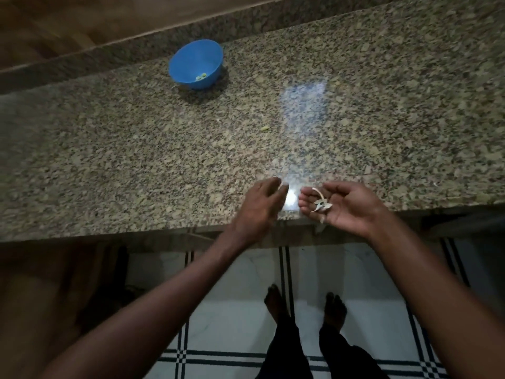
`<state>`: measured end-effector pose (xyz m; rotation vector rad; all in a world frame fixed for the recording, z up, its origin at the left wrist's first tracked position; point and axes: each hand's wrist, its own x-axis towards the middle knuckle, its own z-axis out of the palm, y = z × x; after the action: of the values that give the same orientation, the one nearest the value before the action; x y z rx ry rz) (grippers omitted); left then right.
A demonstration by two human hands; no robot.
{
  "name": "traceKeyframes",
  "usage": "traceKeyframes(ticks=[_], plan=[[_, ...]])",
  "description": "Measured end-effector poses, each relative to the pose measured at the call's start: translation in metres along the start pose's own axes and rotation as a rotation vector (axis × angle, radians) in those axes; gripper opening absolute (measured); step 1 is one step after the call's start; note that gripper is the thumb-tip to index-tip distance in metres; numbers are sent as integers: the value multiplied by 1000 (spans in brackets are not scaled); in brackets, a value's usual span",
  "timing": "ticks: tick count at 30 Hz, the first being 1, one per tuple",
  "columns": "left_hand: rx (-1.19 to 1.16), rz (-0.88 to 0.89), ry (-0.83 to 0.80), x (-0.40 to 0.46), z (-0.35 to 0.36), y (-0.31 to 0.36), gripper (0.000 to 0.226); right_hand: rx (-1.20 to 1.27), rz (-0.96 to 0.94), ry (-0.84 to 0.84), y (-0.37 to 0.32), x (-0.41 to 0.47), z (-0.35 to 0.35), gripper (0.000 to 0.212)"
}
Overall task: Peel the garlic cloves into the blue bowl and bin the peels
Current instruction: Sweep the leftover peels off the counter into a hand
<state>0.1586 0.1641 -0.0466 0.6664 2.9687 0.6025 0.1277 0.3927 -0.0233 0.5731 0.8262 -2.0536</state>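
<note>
Granite countertop point(136, 149) fills the upper two thirds of the frame, speckled tan/grey, w/ a raised granite ledge along its far edge at upper left. A bright glare patch sits centre-right on the stone.

Blue bowl point(195, 64) stands upright in the upper left-centre of the frame, near the ledge, well apart from both hands. Inside, at the bottom, a few pale peeled garlic cloves point(201, 76); exact count too small to tell. One small pale-green bit point(264, 128), maybe a clove or a scrap, lies alone on the counter at frame centre, between bowl and hands.

Right hand point(344, 203), lower right of centre at the counter's near edge: palm up, cupped, fingers loosely curved round a small heap of garlic peels point(321, 205). Peels are whitish, papery, curled; one strip sticks up toward the fingertips, another hangs down off the heel of the palm.

Left hand point(261, 203), just beside the right, at frame centre-bottom of the counter: back of hand up, fingers stretched forward and fairly straight, tips at or just over the stone near a bright glare spot. Motion-blurred, so can't tell if anything sits under the fingertips, or whether they touch the surface.

A thin pale scrap point(435, 184) lies on the counter to the right, near the edge.

Below the counter edge: white tiled floor w/ dark line pattern point(235, 324), person's bare feet and dark trouser legs at bottom centre.
</note>
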Motion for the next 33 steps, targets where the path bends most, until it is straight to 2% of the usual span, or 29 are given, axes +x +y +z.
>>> traceKeyframes(ticks=[2, 4, 7, 13, 17, 20, 23, 25, 29, 33], plan=[[-37, -4, -62, -4, -19, -3, 26, -38, 60, -49, 16, -1, 2, 55], [-84, -91, -64, -2, -37, -11, 19, -44, 123, -90, 35, -2, 4, 52], [-73, -163, 17, 23, -43, -11, 28, -42, 217, -129, 64, 1, 3, 51], [14, -88, 71, 72, -6, 11, 32, 61, 316, -94, 107, 24, -16, 53], [1, 147, -107, 35, -3, 19, 41, 207, 276, -52, 118, 45, -27, 50], [29, 178, -190, 6, -19, 3, 37, 300, 223, -29, 115, 63, -29, 54], [23, 103, -189, 4, -37, -13, 23, 342, 177, -33, 113, 77, -30, 67], [-8, 70, -154, 17, -39, -11, 24, 345, 164, -43, 116, 83, -31, 68], [-55, 205, -154, 48, -9, 24, 35, 236, 79, -30, 120, 84, -34, 58], [-73, 322, -177, 36, 5, 33, 28, 173, 3, -49, 118, 83, -40, 42]])
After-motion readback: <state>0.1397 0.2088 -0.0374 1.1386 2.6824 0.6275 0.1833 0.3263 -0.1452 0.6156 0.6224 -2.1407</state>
